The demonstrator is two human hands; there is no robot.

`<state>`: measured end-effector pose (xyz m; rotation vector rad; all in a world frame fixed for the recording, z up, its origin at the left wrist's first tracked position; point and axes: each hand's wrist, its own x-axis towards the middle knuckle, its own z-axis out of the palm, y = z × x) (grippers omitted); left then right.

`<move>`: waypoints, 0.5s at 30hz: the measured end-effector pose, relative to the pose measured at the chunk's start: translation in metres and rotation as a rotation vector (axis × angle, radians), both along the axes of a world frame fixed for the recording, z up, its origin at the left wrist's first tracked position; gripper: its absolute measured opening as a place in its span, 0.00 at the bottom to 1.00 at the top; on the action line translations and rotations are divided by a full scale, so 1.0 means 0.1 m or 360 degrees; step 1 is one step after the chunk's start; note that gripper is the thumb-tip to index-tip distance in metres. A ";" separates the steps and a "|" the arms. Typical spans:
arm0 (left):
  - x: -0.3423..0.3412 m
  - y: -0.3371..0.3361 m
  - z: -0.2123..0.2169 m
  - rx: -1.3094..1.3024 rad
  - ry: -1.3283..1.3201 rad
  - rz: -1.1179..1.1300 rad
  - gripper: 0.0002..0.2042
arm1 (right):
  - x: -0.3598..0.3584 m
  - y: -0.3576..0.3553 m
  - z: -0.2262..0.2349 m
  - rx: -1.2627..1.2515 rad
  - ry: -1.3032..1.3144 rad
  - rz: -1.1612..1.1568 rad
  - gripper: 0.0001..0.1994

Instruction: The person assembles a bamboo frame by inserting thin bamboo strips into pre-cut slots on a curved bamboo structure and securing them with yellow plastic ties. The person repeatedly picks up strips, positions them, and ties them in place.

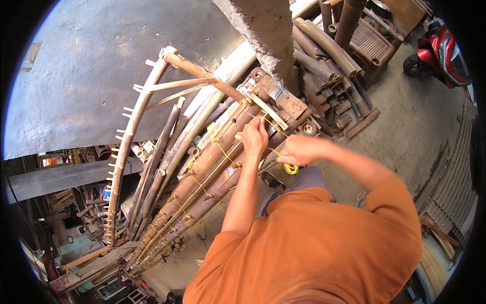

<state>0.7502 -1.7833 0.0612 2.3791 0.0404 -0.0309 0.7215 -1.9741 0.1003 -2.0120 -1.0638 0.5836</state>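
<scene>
Long brown bamboo tubes (201,158) lie side by side, lashed with thin yellow cord and short pegs along their length. Near their upper end, my left hand (254,137) is closed over the tubes, with yellow cord at its fingertips. To its right, my right hand (298,150) is closed in a fist on yellow cord, whose short end sticks out toward the tubes. A small coil of yellow cord (291,168) hangs just below that fist. Beyond my left hand are a wooden crosspiece (267,110) and a brown block (292,104) with pale wrapping.
A curved bamboo frame with pegs (132,121) rises at left against a grey wall (101,76). More bamboo poles (192,126) lean beside it. A concrete post (263,35) stands ahead, with stacked bamboo (329,50) behind. A red motorbike (443,55) is parked at far right.
</scene>
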 end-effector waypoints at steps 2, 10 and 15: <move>0.03 -0.06 0.06 0.0248 -0.0075 -0.0001 0.14 | -0.30 0.08 -0.61 0.0352 -0.0246 -0.0347 0.21; 1.65 0.51 -0.34 -0.0197 -0.0210 0.0268 0.13 | -0.63 0.20 -0.68 0.1171 0.0485 -0.1127 0.12; 1.62 0.64 -0.60 0.0476 -0.0149 0.0041 0.17 | -1.70 -1.32 -2.22 0.3019 0.1069 -0.3479 0.19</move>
